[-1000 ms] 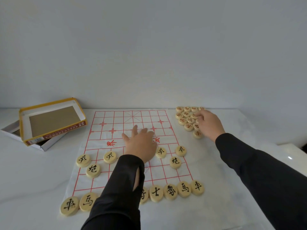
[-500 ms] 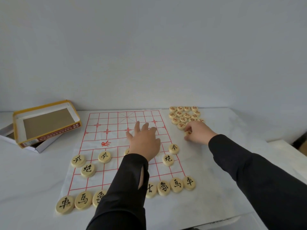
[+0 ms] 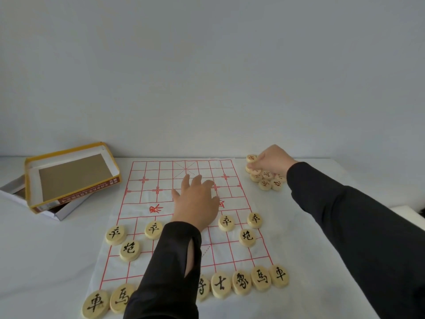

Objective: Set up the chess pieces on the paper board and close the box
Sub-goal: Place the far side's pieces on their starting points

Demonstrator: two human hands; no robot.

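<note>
While the box lid (image 3: 87, 192) lies open-side up at the far left of the bench (image 3: 57, 249), propped across the box base (image 3: 11, 188), closing the box is clearly not yet done. To the right, the paper board (image 3: 158, 171) lies flat. Its near half carries the black-lettered pieces (image 3: 220, 285): a back row along the near edge, two cannons and four soldiers in view, with the middle hidden by a sleeve. Its far half is bare.

The left hand (image 3: 197, 201) rests flat on the middle of the board, grip apart with fingers spread, holding nothing. Off the far right corner of the board sits the pile of red-lettered pieces (image 3: 266, 180). The right hand (image 3: 273, 160) is on the pile's far side, fingers curled down among the pieces; whether its grip has closed on one I cannot tell.

By my reckoning, roughly half is done: the red side and the box remain.
</note>
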